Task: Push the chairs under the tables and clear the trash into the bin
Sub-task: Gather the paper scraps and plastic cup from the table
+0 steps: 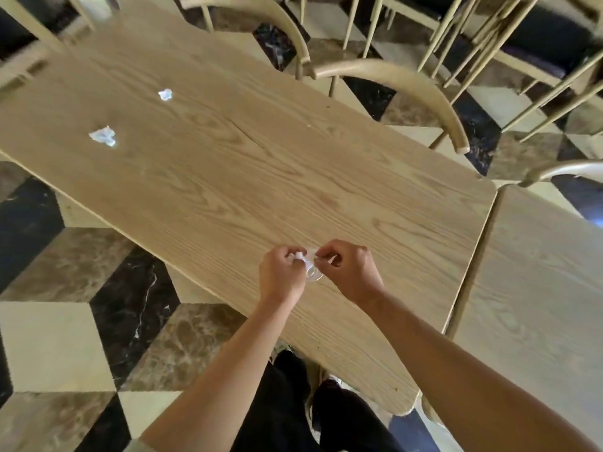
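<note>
Both hands meet over the near part of a long light-wood table (248, 164). My left hand (280, 272) is closed on a crumpled white paper scrap (297, 256). My right hand (349, 272) pinches a small clear plastic cup (312, 272) held between the two hands. Two more crumpled white paper scraps lie on the far left of the table, one nearer (103, 136) and one farther (165, 94). A curved-back wooden chair (408, 83) stands along the table's far side, tucked close to the edge.
A second wooden table (535, 288) butts against the first on the right. More pale chairs (270, 14) with thin legs crowd the far side and top right. Another chair (39, 37) stands at top left. The floor (65, 321) is patterned marble tile.
</note>
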Available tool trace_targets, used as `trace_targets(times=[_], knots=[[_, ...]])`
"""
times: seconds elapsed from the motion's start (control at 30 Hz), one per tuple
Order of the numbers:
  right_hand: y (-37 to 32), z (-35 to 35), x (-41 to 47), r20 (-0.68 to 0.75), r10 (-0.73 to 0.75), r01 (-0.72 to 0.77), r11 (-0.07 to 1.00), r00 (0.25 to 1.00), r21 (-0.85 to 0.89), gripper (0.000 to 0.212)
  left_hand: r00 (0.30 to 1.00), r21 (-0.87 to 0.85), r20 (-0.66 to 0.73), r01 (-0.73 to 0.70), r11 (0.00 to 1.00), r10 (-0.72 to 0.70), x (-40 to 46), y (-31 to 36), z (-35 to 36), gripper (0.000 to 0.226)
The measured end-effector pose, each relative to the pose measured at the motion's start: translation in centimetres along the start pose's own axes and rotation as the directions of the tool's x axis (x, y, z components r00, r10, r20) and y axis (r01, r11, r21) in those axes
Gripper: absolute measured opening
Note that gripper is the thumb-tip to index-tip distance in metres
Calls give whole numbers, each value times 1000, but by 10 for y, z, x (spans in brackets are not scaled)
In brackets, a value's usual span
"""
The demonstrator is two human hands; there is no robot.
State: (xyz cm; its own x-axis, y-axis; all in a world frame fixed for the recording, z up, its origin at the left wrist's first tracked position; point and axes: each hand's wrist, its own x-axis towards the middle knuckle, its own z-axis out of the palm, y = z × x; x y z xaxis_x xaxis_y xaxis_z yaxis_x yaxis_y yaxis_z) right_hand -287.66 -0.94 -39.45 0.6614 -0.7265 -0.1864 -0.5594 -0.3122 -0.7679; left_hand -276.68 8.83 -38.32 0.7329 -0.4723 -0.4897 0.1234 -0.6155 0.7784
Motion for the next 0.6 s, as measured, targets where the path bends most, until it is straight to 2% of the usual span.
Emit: trace_targets(times=[0.07,0.13,0.17,0.2,0.3,0.37,0.5,0.6], knots=[[-3,8,1,95,-22,33,993,995,-115,10,1000,14,22,3,1000,-4,-1,3,-1,10],[-3,15,1,108,-6,27,981,994,-194,16,1000,38,28,-4,999,3,0,8,-3,4],[-4,19,1,99,-8,29,977,995,-213,18,1000,52,23,-7,999,6,0,10,-4,14],[-6,21,0,85,-18,36,976,996,-216,19,1000,70,30,-4,998,1,-1,12,-5,19],[-6,22,-5,45,-65,72,984,997,-163,22,998,158,68,-17,987,6,-4,18,-9,7],[-5,21,-8,24,-84,87,985,996,-147,27,994,202,108,-43,979,22,-4,20,-10,7],[1,18,-10,33,-83,86,992,996,-97,47,991,238,126,-80,968,51,-8,24,-11,21],[5,18,-10,90,-62,71,993,994,-95,61,988,277,143,-98,956,60,-8,21,-9,47]])
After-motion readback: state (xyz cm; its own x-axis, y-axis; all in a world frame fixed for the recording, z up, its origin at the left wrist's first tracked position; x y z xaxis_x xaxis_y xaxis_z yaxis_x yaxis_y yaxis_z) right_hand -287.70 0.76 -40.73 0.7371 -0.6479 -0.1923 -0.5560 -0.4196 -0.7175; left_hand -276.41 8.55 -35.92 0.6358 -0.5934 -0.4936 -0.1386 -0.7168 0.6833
